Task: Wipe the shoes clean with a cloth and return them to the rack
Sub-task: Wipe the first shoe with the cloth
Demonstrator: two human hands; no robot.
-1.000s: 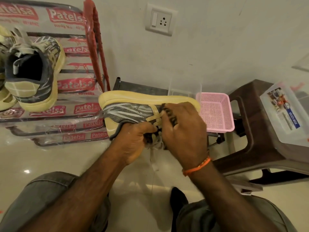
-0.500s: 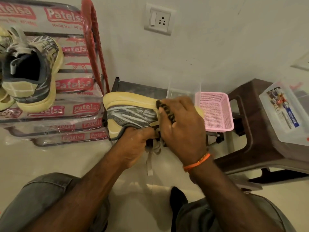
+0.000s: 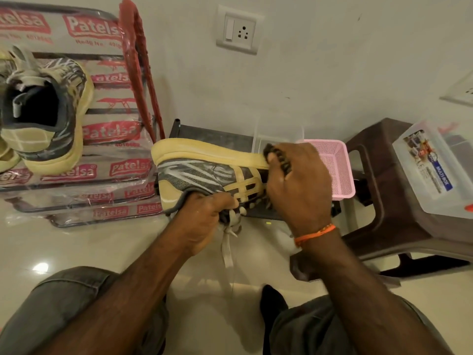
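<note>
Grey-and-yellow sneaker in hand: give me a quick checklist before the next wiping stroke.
1. Left hand grips the grey-and-yellow sneaker at its collar: ok.
2. Right hand holds the dark patterned cloth against the sneaker's side: ok.
3. Sole turned away, side panel exposed: ok.
4. Loose lace hanging away from the cloth: ok.
5. Sneaker clean: cannot tell.
6. Matching sneaker sits on the plastic-wrapped rack: ok.

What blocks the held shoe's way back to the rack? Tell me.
Nothing visible does. The shoe, gripped by the left hand and rubbed by the right hand with a dark cloth, sits just right of the rack; only the rack's red side frame lies between.
</note>
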